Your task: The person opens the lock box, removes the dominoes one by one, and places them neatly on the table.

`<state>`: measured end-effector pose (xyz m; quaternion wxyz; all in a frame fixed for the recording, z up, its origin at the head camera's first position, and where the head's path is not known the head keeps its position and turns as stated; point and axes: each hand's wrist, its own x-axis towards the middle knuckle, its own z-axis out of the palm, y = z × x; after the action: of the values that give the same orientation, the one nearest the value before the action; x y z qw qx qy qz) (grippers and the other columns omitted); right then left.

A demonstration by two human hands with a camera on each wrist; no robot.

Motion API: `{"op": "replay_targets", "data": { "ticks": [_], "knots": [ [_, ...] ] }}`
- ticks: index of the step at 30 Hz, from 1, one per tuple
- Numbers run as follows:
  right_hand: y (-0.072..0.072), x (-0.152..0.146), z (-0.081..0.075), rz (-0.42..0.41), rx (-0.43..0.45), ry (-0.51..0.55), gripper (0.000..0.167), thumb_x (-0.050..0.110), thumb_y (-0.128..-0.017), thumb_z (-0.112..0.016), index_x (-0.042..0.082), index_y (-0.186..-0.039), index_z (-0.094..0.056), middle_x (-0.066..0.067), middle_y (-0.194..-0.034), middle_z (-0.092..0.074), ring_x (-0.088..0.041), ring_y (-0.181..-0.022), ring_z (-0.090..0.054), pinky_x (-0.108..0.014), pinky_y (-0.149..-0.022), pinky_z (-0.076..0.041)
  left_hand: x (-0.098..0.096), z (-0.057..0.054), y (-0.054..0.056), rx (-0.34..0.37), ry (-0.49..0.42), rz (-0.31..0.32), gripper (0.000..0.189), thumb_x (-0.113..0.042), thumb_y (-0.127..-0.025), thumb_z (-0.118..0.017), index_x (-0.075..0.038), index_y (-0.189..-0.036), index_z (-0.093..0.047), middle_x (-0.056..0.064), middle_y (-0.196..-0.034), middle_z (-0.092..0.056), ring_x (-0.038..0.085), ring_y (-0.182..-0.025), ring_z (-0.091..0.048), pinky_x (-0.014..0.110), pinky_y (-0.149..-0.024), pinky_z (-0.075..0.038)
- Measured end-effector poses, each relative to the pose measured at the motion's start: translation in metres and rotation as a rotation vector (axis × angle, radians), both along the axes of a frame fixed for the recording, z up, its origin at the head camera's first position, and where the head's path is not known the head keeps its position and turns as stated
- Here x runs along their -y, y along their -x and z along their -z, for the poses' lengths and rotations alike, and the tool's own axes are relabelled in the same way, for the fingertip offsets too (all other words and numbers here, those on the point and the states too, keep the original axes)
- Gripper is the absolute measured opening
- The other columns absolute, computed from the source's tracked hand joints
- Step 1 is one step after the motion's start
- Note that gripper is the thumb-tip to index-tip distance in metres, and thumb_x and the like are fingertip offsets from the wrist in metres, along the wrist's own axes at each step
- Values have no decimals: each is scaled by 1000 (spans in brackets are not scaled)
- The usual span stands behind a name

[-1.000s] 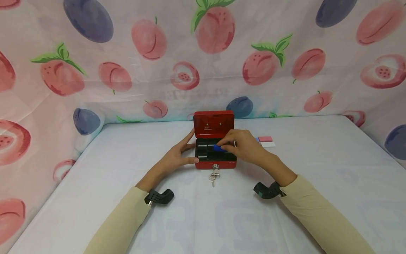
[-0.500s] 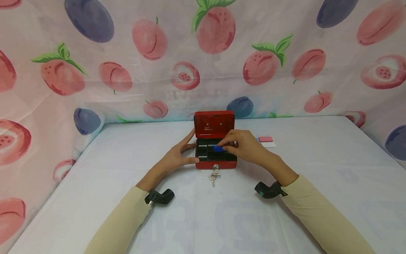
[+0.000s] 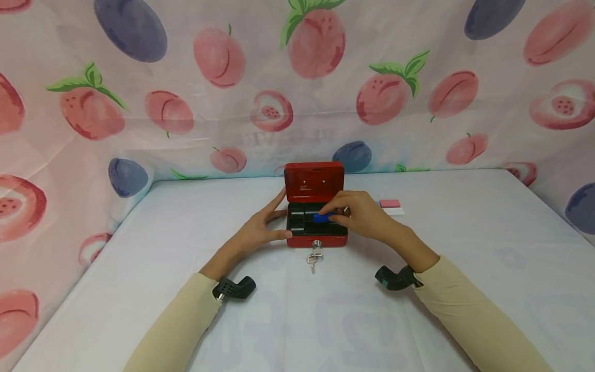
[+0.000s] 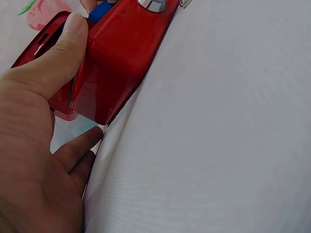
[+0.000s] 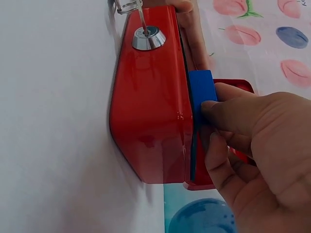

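A small red cash box [image 3: 304, 242] stands on the white-covered table with its lid [image 3: 313, 183] raised and a black compartment tray [image 3: 295, 223] inside. My left hand [image 3: 255, 230] steadies its left side, thumb on the front rim and index finger reaching toward the lid; the fingers look mostly straight. Between thumb and fingers, my right hand [image 3: 360, 212] pinches a blue rectangular block [image 5: 202, 90] over the tray. In the right wrist view, the block overlaps the box's upper edge. A key sits in the front lock [image 5: 149, 39], and a second key [image 3: 311, 262] hangs from it.
Right of the box lie a pink block [image 3: 389, 203] and a white block [image 3: 393, 211], with a bit of light blue beside them partly hidden by the right hand. A fruit-patterned cloth [image 3: 186, 139] hangs behind the table.
My right hand has shifted very slightly to the right, and a little more of the blue block shows. The left hand and the cash box stay where they were.
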<state>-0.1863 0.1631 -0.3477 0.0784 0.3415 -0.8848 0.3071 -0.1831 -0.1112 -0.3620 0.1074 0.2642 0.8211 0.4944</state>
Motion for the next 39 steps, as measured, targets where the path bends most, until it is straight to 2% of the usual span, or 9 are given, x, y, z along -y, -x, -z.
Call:
{"op": "replay_targets", "data": {
  "ticks": [11,24,33,39],
  "knots": [
    [-1,0,-5,2,-10,13,24,5,-83,-74,15,-105,-75,2,-93,-67,-14,-81,-57,-28,-69,-52,0,1,1,-2,8,-6,95,-15,-85,-74,-25,-155,-10,19,-148,-35,35,-134,-38,58,-109,-19],
    [-5,-9,-16,4,-42,56,23,4,-84,-73,12,-105,-74,1,-96,-68,-15,-84,-58,-31,-72,-53,1,2,1,-4,-8,6,95,-14,-85,-74,-23,-155,-10,19,-149,-33,36,-133,-38,58,-109,-19],
    [-7,-31,-18,51,-67,48,23,5,-84,-73,15,-106,-74,5,-92,-66,-11,-83,-58,-31,-70,-53,2,4,0,-13,-5,5,95,-15,-85,-74,-24,-155,-10,17,-151,-31,36,-134,-37,60,-108,-19],
    [-11,-49,-20,100,-49,31,23,4,-85,-71,15,-105,-74,6,-90,-67,-10,-84,-60,-31,-69,-54,1,3,0,-7,-9,7,95,-14,-85,-73,-24,-155,-10,17,-151,-31,36,-134,-37,59,-109,-19]
  ]
}}
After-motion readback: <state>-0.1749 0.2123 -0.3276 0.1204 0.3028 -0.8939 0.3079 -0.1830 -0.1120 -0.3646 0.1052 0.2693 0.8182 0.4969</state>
